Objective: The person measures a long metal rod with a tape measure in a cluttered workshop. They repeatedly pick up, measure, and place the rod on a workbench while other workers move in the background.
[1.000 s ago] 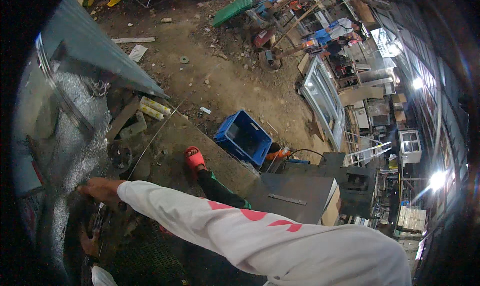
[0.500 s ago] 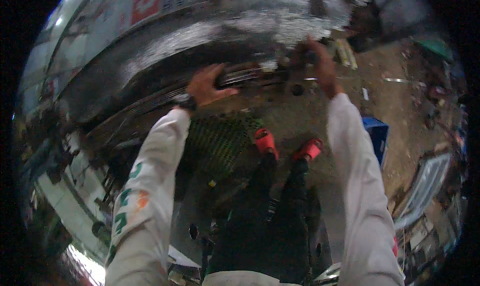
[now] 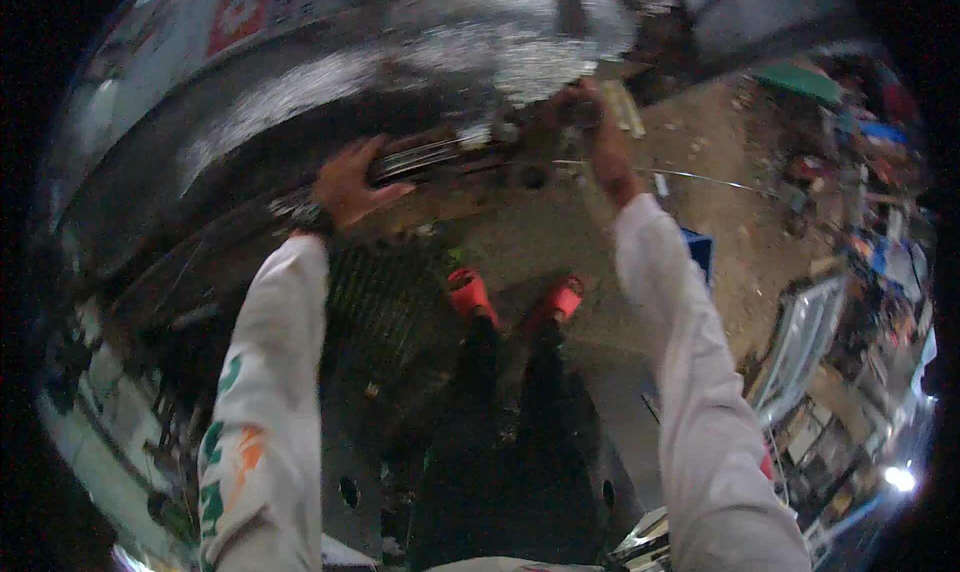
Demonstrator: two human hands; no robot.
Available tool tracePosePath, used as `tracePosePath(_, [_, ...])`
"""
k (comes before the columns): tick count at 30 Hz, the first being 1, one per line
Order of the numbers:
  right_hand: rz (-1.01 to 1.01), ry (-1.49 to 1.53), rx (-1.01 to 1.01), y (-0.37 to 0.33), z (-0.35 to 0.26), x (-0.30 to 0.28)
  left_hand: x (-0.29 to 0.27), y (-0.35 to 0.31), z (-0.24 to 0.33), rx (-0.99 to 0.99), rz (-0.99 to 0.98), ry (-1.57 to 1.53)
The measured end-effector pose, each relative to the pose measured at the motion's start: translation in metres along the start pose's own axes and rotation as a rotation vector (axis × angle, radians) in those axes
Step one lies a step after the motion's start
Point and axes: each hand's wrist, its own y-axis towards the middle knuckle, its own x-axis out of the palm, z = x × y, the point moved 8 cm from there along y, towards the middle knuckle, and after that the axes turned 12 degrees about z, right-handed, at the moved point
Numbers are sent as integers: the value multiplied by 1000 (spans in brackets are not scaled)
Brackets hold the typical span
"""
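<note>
A long dark metal surface with a bright, crinkled sheen (image 3: 300, 102) stretches across the far side, looking like a sheet or drum. My left hand (image 3: 352, 184) rests at its near edge, thumb apart from the fingers, beside a bundle of thin shiny rods (image 3: 425, 157). A dark watch-like band (image 3: 318, 222) circles that wrist. Farther right, my right hand (image 3: 603, 144) reaches to the right part of that edge. Its fingers curl round something dark, too blurred to name. Just left of it is a dark round hole or disc (image 3: 533, 176).
Below the edge lies a green grid-like mat (image 3: 375, 297), left of my red slippers (image 3: 468, 292). A blue box (image 3: 698, 255) stands beyond my right forearm. A pale framed panel (image 3: 800, 342) and mixed clutter lie at far right. A thin bright rod (image 3: 715, 179) crosses the brown ground.
The whole view has swung to the right, so everything sits farther left in it. Both hands keep about the same places along the metal edge.
</note>
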Motion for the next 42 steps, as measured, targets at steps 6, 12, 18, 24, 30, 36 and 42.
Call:
tracePosePath(6, [61,191,45,-26,-17,-15,-3,2,5,13,24,116])
tracePosePath(12, [205,175,-40,-81,-27,-42,4,8,-2,24,36,113])
tracePosePath(18, [417,358,-131,-100,-14,-43,4,6,1,102,95,164])
tracePosePath(24, [464,375,-195,-124,-5,-44,8,4,-2,146,125,82])
tracePosePath(30, [570,493,-199,-169,5,-24,12,3,-7,160,167,156])
tracePosePath(36, [726,509,-108,-209,14,11,18,5,-7,118,28,-1])
tracePosePath(42, [816,501,-102,-219,3,48,13,8,-6,173,106,100])
